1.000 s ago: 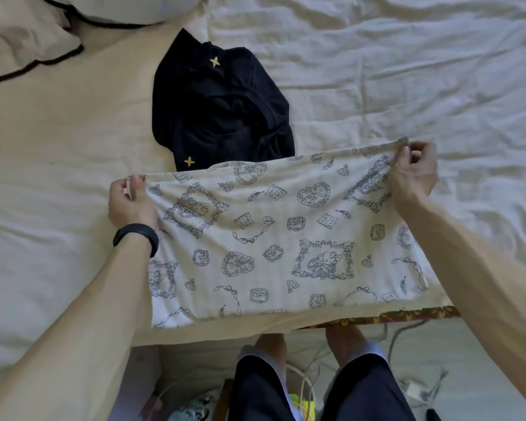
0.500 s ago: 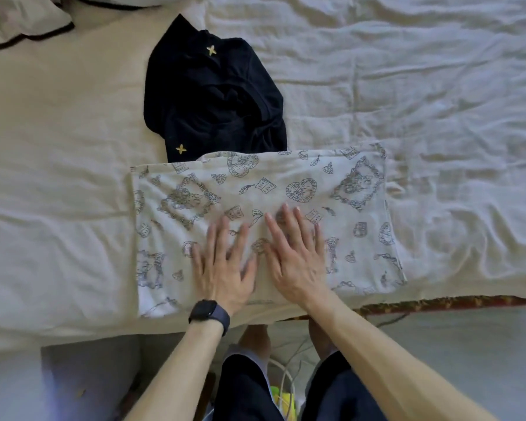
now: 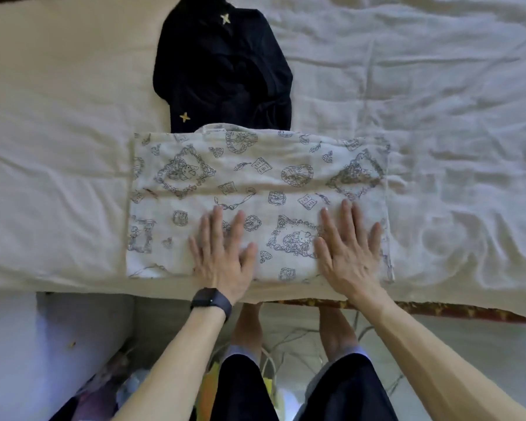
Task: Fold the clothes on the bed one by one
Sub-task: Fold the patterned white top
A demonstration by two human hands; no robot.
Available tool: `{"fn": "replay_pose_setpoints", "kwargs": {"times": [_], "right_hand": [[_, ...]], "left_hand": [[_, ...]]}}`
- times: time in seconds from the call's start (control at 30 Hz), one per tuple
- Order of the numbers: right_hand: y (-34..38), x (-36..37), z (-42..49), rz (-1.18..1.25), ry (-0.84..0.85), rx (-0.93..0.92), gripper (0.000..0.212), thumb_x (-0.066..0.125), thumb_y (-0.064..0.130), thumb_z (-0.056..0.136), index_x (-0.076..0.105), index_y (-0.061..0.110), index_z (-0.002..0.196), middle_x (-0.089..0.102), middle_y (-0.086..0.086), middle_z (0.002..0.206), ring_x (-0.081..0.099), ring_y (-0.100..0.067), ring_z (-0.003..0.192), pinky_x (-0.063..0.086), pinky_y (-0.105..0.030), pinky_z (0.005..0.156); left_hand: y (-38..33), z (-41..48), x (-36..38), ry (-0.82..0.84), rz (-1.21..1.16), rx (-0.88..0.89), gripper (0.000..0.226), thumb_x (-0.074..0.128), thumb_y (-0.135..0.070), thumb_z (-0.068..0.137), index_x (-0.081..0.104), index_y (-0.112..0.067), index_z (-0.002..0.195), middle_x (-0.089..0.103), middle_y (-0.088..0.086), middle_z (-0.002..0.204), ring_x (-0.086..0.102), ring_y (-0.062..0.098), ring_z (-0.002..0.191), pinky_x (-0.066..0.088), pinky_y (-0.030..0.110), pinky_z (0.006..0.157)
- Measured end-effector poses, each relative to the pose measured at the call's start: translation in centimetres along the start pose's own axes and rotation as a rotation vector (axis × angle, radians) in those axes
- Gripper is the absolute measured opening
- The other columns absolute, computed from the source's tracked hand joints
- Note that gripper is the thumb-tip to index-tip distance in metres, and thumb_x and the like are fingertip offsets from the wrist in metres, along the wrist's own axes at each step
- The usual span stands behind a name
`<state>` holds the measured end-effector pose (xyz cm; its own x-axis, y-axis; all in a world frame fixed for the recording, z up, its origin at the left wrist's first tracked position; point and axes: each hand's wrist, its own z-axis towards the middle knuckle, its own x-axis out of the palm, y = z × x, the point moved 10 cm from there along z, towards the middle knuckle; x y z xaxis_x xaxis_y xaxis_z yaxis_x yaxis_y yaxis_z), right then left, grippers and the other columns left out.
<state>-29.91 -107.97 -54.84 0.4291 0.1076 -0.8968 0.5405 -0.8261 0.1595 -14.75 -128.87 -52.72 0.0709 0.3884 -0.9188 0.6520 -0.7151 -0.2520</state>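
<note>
Under both palms, at the near edge of the bed (image 3: 58,153), lies the white printed garment (image 3: 255,180), laid out as a flat, wide rectangle; the left hand (image 3: 222,256) rests on its near middle and the right hand (image 3: 351,253) towards its right end, each with fingers straight and spread, pressing the cloth and gripping nothing. A dark smartwatch (image 3: 210,300) sits on the left wrist.

The step in hand looks like smoothing a fold just made, so this piece seems partly folded, not finished; the next move probably calls for pinching one short end and carrying it across to the other hand's side to halve the width, keeping the edges aligned, since soft cloth shifts easily.

Beyond the fingertips, the crumpled navy garment with gold stars (image 3: 222,71) waits unfolded; its near hem touches or slips under the printed piece's far edge, and I cannot tell which.

Hard to make out: what kind of garment the printed one is; how many layers it has; the navy one's top, cut by the frame; the blurred clutter on the floor around the person's legs.
</note>
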Motion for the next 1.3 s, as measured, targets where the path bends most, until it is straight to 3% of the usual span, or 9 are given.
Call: {"fn": "replay_pose_setpoints", "kwargs": {"times": [0.2,0.33,0.43,0.5,0.6,0.77,0.97,1.1,1.3], "right_hand": [[-12.1,-1.5,0.4,0.089,0.141,0.325,0.059,0.008,0.057,0.104,-0.02,0.048,0.155,-0.031,0.003,0.165,-0.032,-0.015,0.151,-0.018,-0.055,0.121],[-18.5,-2.8,-1.0,0.08,0.2,0.396,0.059,0.009,0.054,0.105,-0.014,0.043,0.158,-0.027,0.001,0.166,-0.028,-0.015,0.152,-0.02,-0.053,0.121],[-20.2,-3.6,-1.4,0.093,0.241,0.289,0.059,0.012,0.053,0.106,-0.009,0.041,0.16,-0.024,0.004,0.167,-0.024,-0.013,0.153,-0.014,-0.051,0.124],[-20.6,-4.2,-1.3,0.106,0.264,0.235,0.061,0.018,0.052,0.107,-0.003,0.038,0.162,-0.016,0.0,0.17,-0.017,-0.016,0.155,-0.01,-0.051,0.125],[-20.6,-5.6,-0.6,0.144,0.266,0.234,0.061,0.033,0.05,0.106,0.015,0.032,0.161,0.001,-0.006,0.171,-0.001,-0.023,0.158,0.001,-0.052,0.125],[-17.6,-9.1,1.4,0.617,0.158,0.343,0.045,0.05,0.044,0.102,0.059,0.017,0.137,0.063,0.0,0.135,0.055,-0.023,0.129,0.04,-0.04,0.109],[-10.2,-6.2,3.8,1.407,0.521,0.564,0.03,0.061,0.045,0.099,0.062,0.014,0.102,0.06,-0.006,0.095,0.056,-0.023,0.083,0.046,-0.029,0.067],[-8.1,-5.9,6.0,1.435,0.534,0.545,0.021,0.065,0.039,0.098,0.064,0.017,0.095,0.058,-0.013,0.086,0.059,-0.022,0.07,0.057,-0.036,0.071],[-6.7,-6.7,8.1,1.423,0.426,0.53,0.019,0.066,0.019,0.097,0.066,0.02,0.117,0.074,-0.008,0.107,0.071,-0.024,0.086,0.063,-0.041,0.08]], "left_hand": [[-16.4,-4.3,8.0,0.326,0.169,0.36,0.084,0.038,-0.072,0.089,0.004,-0.039,0.159,-0.009,-0.002,0.168,-0.009,0.023,0.154,-0.015,0.061,0.117],[-22.6,-3.7,10.2,0.459,0.26,0.35,0.095,0.051,-0.043,0.098,-0.025,-0.031,0.154,-0.037,-0.003,0.157,-0.025,0.019,0.151,-0.023,0.051,0.113],[-25.2,-2.4,8.9,0.482,0.246,0.353,0.083,0.053,-0.023,0.098,-0.002,-0.03,0.159,0.002,0.002,0.167,0.008,0.024,0.153,0.008,0.047,0.121],[-26.5,-1.9,6.7,0.398,0.096,0.384,0.072,0.064,-0.018,0.091,0.032,-0.028,0.154,0.042,0.004,0.146,0.044,0.029,0.131,0.039,0.041,0.1],[-23.6,-0.7,2.8,0.223,-0.287,0.03,0.037,0.069,-0.019,0.09,0.064,-0.022,0.126,0.067,-0.001,0.108,0.064,0.025,0.095,0.045,0.028,0.071],[-17.3,-1.4,0.3,0.139,-0.691,-0.577,0.031,0.051,-0.04,0.102,0.057,-0.019,0.125,0.058,-0.01,0.083,0.055,0.009,0.074,0.041,0.025,0.061],[-16.7,-2.4,0.2,0.148,-0.825,-0.655,0.036,0.051,-0.046,0.101,0.057,-0.021,0.127,0.062,0.0,0.096,0.059,0.016,0.077,0.046,0.02,0.062],[-17.7,-2.8,-0.9,0.153,-0.823,-0.581,0.017,0.052,-0.041,0.102,0.055,-0.03,0.115,0.056,-0.01,0.086,0.052,0.002,0.072,0.04,0.007,0.058],[-15.4,-3.7,-1.2,0.094,-0.997,-0.636,0.024,0.054,-0.041,0.101,0.063,-0.023,0.115,0.061,-0.006,0.083,0.055,0.008,0.069,0.052,0.024,0.068]]}}
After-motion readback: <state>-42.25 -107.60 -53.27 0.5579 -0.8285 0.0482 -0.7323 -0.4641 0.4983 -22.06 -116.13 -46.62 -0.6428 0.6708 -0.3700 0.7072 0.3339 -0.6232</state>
